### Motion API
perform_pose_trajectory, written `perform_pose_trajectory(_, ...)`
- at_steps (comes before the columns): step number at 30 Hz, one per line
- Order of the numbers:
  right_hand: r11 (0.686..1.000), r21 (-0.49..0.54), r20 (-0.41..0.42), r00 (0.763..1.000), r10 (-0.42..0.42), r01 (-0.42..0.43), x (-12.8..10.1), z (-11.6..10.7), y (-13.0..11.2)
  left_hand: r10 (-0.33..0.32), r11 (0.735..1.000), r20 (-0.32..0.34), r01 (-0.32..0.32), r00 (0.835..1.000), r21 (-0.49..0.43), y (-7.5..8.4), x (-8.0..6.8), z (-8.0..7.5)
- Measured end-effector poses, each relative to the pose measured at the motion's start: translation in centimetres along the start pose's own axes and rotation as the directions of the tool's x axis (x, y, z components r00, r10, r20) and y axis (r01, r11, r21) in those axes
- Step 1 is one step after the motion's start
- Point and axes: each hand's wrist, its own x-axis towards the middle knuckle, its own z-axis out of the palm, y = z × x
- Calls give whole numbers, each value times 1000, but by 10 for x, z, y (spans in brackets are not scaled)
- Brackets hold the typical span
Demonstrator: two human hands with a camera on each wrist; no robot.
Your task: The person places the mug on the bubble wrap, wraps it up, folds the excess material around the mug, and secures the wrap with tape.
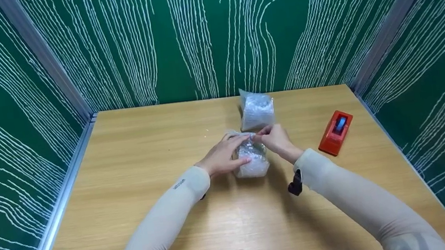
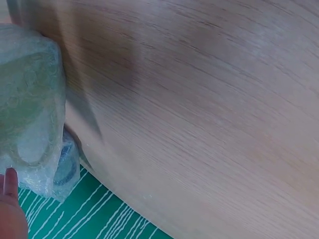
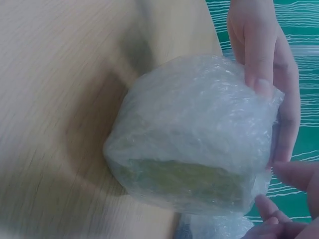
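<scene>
A bubble-wrapped object (image 1: 253,164) stands on the table in front of the person, something yellow-green showing through its wrap (image 3: 184,179). The left hand (image 1: 224,155) holds it from the left, thumb on the near side and fingers along the far top edge. In the right wrist view, that left hand's thumb (image 3: 261,87) presses the wrap. At the far right edge, the right hand (image 1: 276,139) pinches the wrap's edge, where a small bluish bit shows between the fingers. In the left wrist view the wrapped object (image 2: 30,99) fills the left side, a fingertip (image 2: 10,181) against it.
A second bubble-wrapped bundle (image 1: 258,110) stands just behind, close to the table's back edge. To the right lies a red tape dispenser (image 1: 335,133) with a blue roll core. Green panels (image 1: 221,37) with white lines enclose the wooden table (image 1: 146,150) at the back and sides.
</scene>
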Motion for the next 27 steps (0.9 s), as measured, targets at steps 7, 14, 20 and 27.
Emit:
perform_pose_trajectory(7,992,71,80,992,102,-108,1,1,-2,7,1000,-11,-7,1000,1,-1,1,0)
perform_pose_trajectory(14,974,139,158,975,157,-179,2,-3,-3,46,997,-27,-45,999,58,-2,2,-1)
perform_pose_trajectory(20,963,214,214,970,118,-165,5,-4,0,29,997,16,-30,999,78,-5,5,-2)
perform_pose_trajectory(27,976,168,214,971,102,-140,4,-6,3,-30,999,49,29,998,30,-6,3,-3)
